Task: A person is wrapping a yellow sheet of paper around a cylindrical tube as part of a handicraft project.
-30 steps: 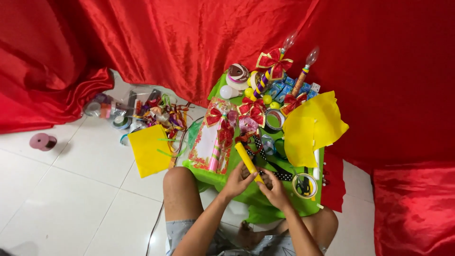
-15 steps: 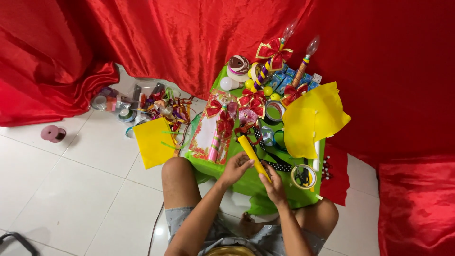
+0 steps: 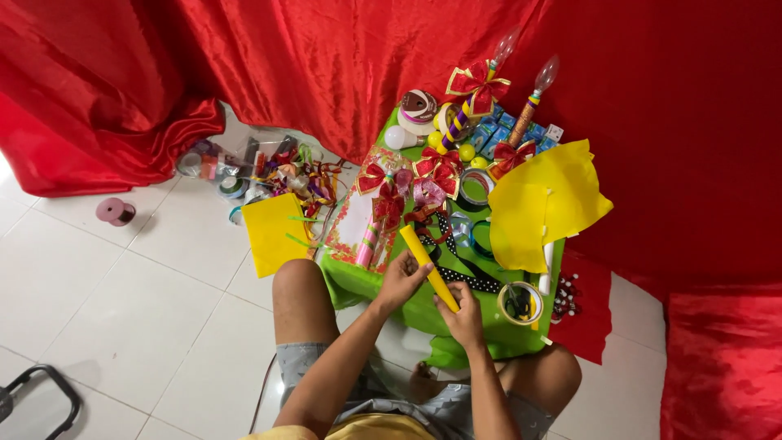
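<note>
Both hands — left (image 3: pixel 401 283), right (image 3: pixel 463 318) — still grip the yellow roll (image 3: pixel 429 266), now tilted steeper.

Person seen from above: bare forearms and bare hands, the left hand (image 3: pixel 401 283) and right hand (image 3: pixel 465 315) unadorned; grey patterned shorts, yellow top at lower edge, bare knees.

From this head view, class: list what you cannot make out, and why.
- Lower end of the yellow roll: covered by the right hand.
- Items in the floor clutter: too small to tell apart.
- Black frame: cut off by the bottom-left edge.
- Left hand fingertips: hidden behind the roll.
</note>
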